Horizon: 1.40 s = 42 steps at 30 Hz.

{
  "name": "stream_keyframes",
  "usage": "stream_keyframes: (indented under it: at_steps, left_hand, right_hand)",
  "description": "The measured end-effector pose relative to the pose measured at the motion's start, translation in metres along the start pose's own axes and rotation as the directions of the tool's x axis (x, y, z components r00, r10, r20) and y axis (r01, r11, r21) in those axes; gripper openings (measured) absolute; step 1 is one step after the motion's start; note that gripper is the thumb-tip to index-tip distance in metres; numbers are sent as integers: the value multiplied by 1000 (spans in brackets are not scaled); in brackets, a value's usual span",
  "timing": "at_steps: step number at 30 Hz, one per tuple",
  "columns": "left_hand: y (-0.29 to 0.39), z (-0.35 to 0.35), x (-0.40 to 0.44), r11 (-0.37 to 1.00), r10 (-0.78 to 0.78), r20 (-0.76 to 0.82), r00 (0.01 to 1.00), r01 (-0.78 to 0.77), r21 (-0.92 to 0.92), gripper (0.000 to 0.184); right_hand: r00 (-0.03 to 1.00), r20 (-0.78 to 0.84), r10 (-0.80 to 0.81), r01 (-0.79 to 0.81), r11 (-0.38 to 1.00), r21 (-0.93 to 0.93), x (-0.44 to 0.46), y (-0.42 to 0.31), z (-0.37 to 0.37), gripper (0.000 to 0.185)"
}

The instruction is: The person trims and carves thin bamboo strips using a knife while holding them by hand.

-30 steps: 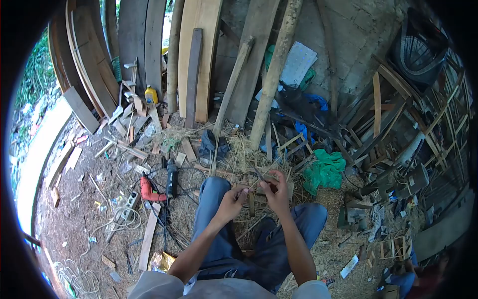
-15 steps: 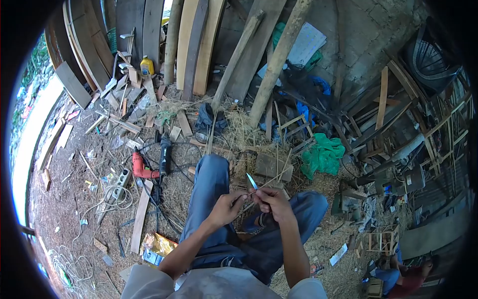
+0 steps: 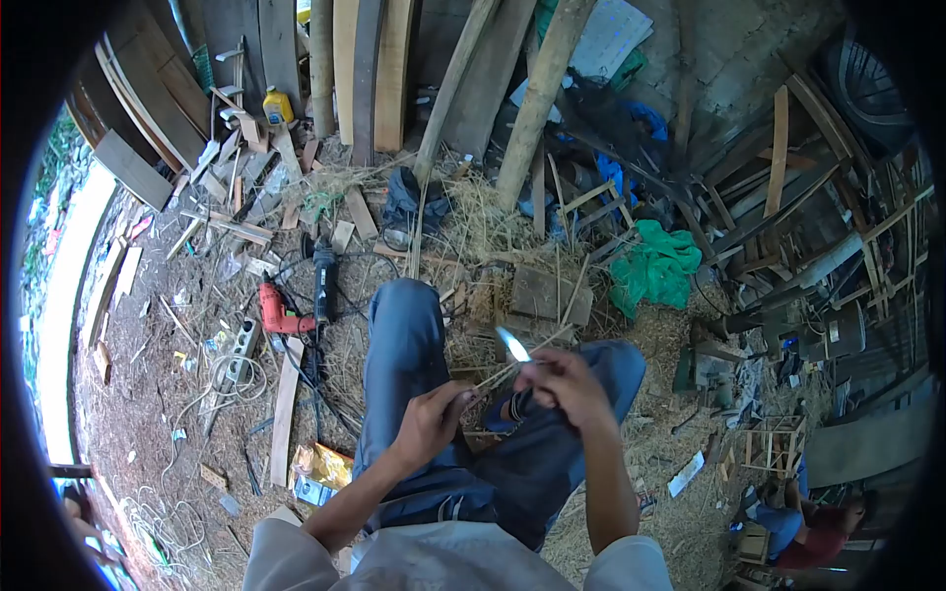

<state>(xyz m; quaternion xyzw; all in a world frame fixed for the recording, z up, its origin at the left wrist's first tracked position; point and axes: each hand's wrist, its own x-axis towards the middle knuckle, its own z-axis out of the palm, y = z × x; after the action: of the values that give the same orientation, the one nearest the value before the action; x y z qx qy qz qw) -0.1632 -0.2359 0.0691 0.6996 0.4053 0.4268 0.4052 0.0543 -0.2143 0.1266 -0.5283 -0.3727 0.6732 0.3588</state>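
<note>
My left hand (image 3: 431, 424) is closed in front of my lap, pinching one end of a thin light-brown strip (image 3: 497, 377) that looks like split cane or bamboo. The strip runs up and to the right toward my other hand. Closed around the handle of a knife is my right hand (image 3: 570, 389); its fingers cover the handle. The shiny knife blade (image 3: 512, 345) points up and left, just above the strip. Whether the blade touches the strip, I cannot tell. Both hands are over my bent legs (image 3: 406, 340).
A red drill (image 3: 282, 311), a dark power tool (image 3: 323, 286) and a power strip (image 3: 236, 357) lie to the left among shavings. Planks (image 3: 394, 89) and poles lean at the back. A green plastic bag (image 3: 652, 266) is to the right. Another person (image 3: 803, 532) sits at lower right.
My right hand with the knife has moved right, away from my left hand, and the blade slants more to the left. My left hand is slightly lower and farther left.
</note>
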Motion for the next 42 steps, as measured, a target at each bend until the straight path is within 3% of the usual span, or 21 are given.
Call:
stream_keyframes:
  at_steps: [1,4,5,7,10,13,17,19,23,25,32,34,42]
  left_hand:
    - [1,1,2,999,-5,-9,1000,5,-34,12]
    - [-3,2,5,997,-17,73,997,22,-80,12]
    - [-3,1,6,996,-22,66,998,27,-79,12]
    - [0,-3,6,955,-178,275,945,233,-182,10]
    - [-9,-1,4,933,-194,349,917,283,-224,12]
    - [-14,4,1,883,-216,399,891,353,-310,13]
    - [-17,14,-3,853,-280,325,903,390,-346,14]
    - [-2,5,4,876,-329,387,861,431,-215,17]
    - [-1,4,2,881,-330,400,855,432,-194,19]
    - [-12,12,-3,799,-293,394,871,449,-400,21]
    - [-8,7,11,756,-268,397,878,447,-478,22]
    - [3,-1,16,667,-366,437,821,559,-492,22]
    - [-5,-2,10,665,-381,374,846,531,-525,22]
  right_hand:
    - [1000,-7,7,-7,1000,0,0,9,7,21]
    - [999,25,23,-28,974,223,-3,42,17,20]
    - [999,31,27,-33,975,220,-3,47,15,20]
    - [999,15,-39,36,988,150,-2,55,13,18]
    - [996,-16,-86,86,996,-1,-7,55,19,17]
    - [998,-19,-63,64,996,66,-13,52,25,17]
    - [1000,-15,-2,3,995,101,-13,52,24,18]
    - [1000,-22,10,-10,1000,4,-11,53,26,18]
    - [999,-36,22,-23,1000,-17,-13,47,27,16]
    - [999,0,40,-40,999,-20,-11,46,20,14]
    - [999,0,-39,39,999,-33,0,28,16,14]
    - [993,-58,-102,97,992,-83,6,28,11,14]
    - [993,-98,-72,66,995,-71,11,26,18,13]
